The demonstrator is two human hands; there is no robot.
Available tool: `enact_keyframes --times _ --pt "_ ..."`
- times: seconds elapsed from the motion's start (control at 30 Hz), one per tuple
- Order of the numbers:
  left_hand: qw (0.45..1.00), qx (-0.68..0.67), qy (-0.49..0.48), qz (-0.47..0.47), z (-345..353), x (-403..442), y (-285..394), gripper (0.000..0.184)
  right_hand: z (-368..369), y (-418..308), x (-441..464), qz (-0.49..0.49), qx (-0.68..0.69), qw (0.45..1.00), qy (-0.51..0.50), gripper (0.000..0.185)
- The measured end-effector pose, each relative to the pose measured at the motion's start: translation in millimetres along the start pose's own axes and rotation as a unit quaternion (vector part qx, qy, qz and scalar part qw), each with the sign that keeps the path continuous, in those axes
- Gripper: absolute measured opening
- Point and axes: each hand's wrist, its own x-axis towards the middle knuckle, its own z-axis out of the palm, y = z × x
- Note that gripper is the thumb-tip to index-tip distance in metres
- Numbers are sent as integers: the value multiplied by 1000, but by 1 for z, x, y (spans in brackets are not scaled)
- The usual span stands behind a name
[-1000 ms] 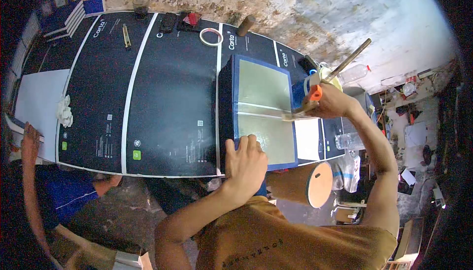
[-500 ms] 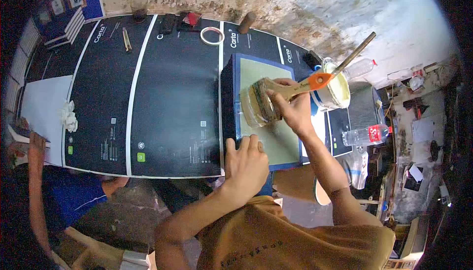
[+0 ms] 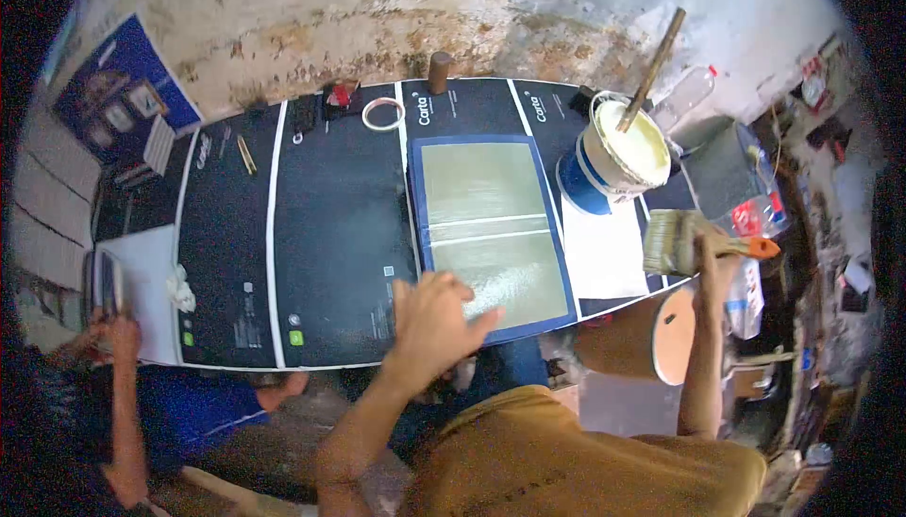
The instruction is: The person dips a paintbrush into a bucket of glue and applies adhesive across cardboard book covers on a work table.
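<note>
My right hand (image 3: 714,258) grips a wide flat brush (image 3: 672,241) with an orange-ended handle, off the table's right front edge. The bristles point left and look coated with pale paste. Before me lies a blue-bordered sheet with pale green panels (image 3: 491,182), wet and shiny near its front, with a light stripe across its middle. My left hand (image 3: 434,328) is over the sheet's left front corner, thumb and fingers spread; whether it touches is unclear. To the right, a tub of cream paste (image 3: 630,144) has a wooden stick (image 3: 656,69) standing in it.
Along the back of the black-covered table (image 3: 340,243) are a tape roll (image 3: 383,114), a brown cylinder (image 3: 439,74) and a cutter (image 3: 246,155). White paper (image 3: 604,253) lies beside the sheet. Another person's hands (image 3: 113,330) work at the far left. A plastic bottle (image 3: 755,218) is right.
My right hand has carried the brush off the sheet to the right, past the tub. My left hand has shifted left and its fingers have spread. The camera view has turned.
</note>
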Motion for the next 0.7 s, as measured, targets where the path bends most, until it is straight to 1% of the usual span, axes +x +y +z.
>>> enact_keyframes --times 0.03,0.1,0.13,0.17,0.23,0.27,0.3,0.33,0.37,0.4,0.43,0.47,0.5,0.53,0.6,0.67,0.7 --pt "998 -30 33 -36 -9 10 1 50 -13 9 -5 18 29 999 8 37" --pt "980 -79 156 -96 -8 39 -10 53 -22 17 -15 44 109 993 5 41" --pt "961 -107 222 -124 -4 53 -19 55 -22 16 -16 73 112 991 1 42" --pt "960 -76 229 -143 2 64 -31 56 -22 14 -18 102 114 988 -3 44" --pt "954 -20 240 -178 10 82 -48 59 -9 -9 -23 126 136 982 37 47" --pt "956 -35 207 -206 10 86 -51 61 2 30 -11 33 212 975 56 51" --pt "955 -49 174 -235 7 89 -51 63 8 6 -1 9 156 987 29 51" --pt "952 -61 141 -266 6 89 -53 65 27 -24 4 6 210 976 52 38" --pt "952 -30 170 -254 9 89 -60 55 43 -46 14 -60 216 974 44 36" --pt "949 -69 151 -268 10 90 -69 51 55 -64 21 -88 156 983 43 36" --pt "944 -108 131 -284 9 90 -77 48 75 -71 29 -76 169 983 10 37" --pt "936 -148 113 -299 6 89 -80 44 100 -73 38 -108 180 977 -23 36" --pt "936 -116 141 -301 2 86 -73 31 123 -90 37 -144 184 971 -55 38" --pt "931 -149 123 -311 -1 83 -74 29 151 -87 41 -95 193 965 -148 43" --pt "914 -215 86 -332 -6 79 -82 25 199 -95 37 -152 111 952 -240 47" --pt "912 -219 92 -335 -14 75 -66 25 244 -100 27 -200 139 910 -335 45" --pt "910 -222 95 -338 -14 73 -60 25 258 -99 30 -231 109 885 -390 43"
